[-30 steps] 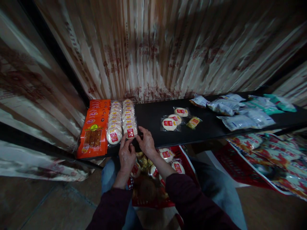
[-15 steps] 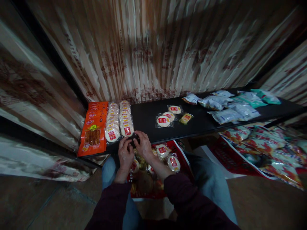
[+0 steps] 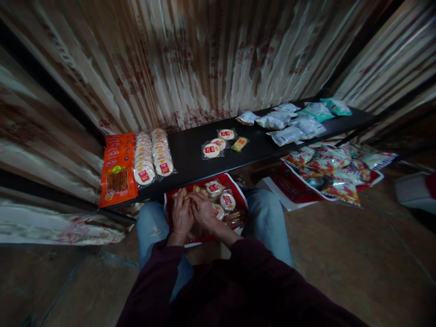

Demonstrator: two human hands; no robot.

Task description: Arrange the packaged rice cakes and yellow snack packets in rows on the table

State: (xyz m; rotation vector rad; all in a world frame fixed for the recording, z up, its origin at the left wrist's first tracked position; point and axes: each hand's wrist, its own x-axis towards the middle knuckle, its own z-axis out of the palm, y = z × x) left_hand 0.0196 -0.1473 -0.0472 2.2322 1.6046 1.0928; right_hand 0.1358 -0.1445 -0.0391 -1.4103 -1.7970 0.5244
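Observation:
My left hand (image 3: pixel 183 212) and my right hand (image 3: pixel 203 210) are side by side over the left part of a red box (image 3: pixel 242 193) between my knees. The fingers of both hands are curled inward, and what lies in them is hidden. Several round white rice crackers (image 3: pixel 228 202) in clear wrappers lie in the box to the right of my hands. Above the box, on a black shelf (image 3: pixel 190 147), stand two rows of overlapping wrapped rice crackers (image 3: pixel 164 165). To their left lie orange snack bags (image 3: pixel 117 179).
Three loose rice crackers (image 3: pixel 211 150) and a small yellow packet (image 3: pixel 240 144) sit mid-shelf. Silver bags (image 3: pixel 288 135) and green bags (image 3: pixel 335 106) occupy its right end. A second red box (image 3: pixel 296 186) with snack bags stands on the floor. A pleated curtain (image 3: pixel 204 59) hangs behind.
Both hands have drawn back from the shelf's front edge, beside the cracker rows, down into the red box. The view has shifted, so the shelf appears higher and further left.

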